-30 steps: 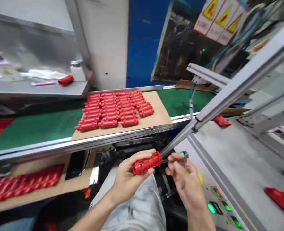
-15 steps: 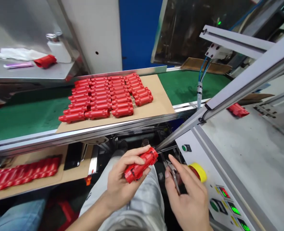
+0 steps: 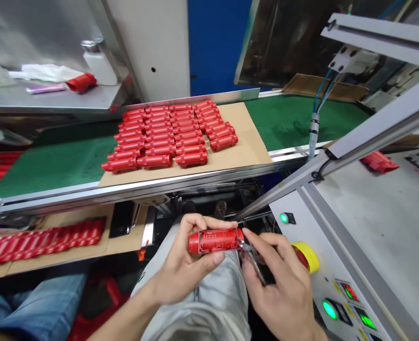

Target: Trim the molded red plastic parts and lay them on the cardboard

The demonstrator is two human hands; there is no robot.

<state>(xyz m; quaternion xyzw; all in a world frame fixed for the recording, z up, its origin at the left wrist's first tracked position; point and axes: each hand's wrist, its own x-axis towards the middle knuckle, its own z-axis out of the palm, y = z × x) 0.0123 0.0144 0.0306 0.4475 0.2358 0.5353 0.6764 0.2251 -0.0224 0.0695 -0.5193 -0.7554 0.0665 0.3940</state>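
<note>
Above my lap, my left hand (image 3: 191,263) grips a red plastic housing (image 3: 214,240) lengthwise, fingers along its far edge and thumb along the near one. Its recessed side with slots faces up. A small pair of metal nippers (image 3: 254,260) is in my right hand (image 3: 280,274), the handles squeezed between thumb and fingers. The tips of the nippers touch the right end of the housing. Beyond my hands, several rows of similar red housings (image 3: 159,135) lie on a cardboard sheet (image 3: 243,156).
The cardboard rests on a green conveyor belt (image 3: 62,156). A lower shelf holds more red parts (image 3: 46,241) and a phone (image 3: 121,219). At right stand a control panel with a yellow-ringed button (image 3: 310,256) and a slanted metal frame (image 3: 372,132). Another person's jeans (image 3: 49,303) show lower left.
The housing has turned level, its recessed side now up, and the nippers have come against its right end. Green button lights on the panel have come on. The view has shifted slightly.
</note>
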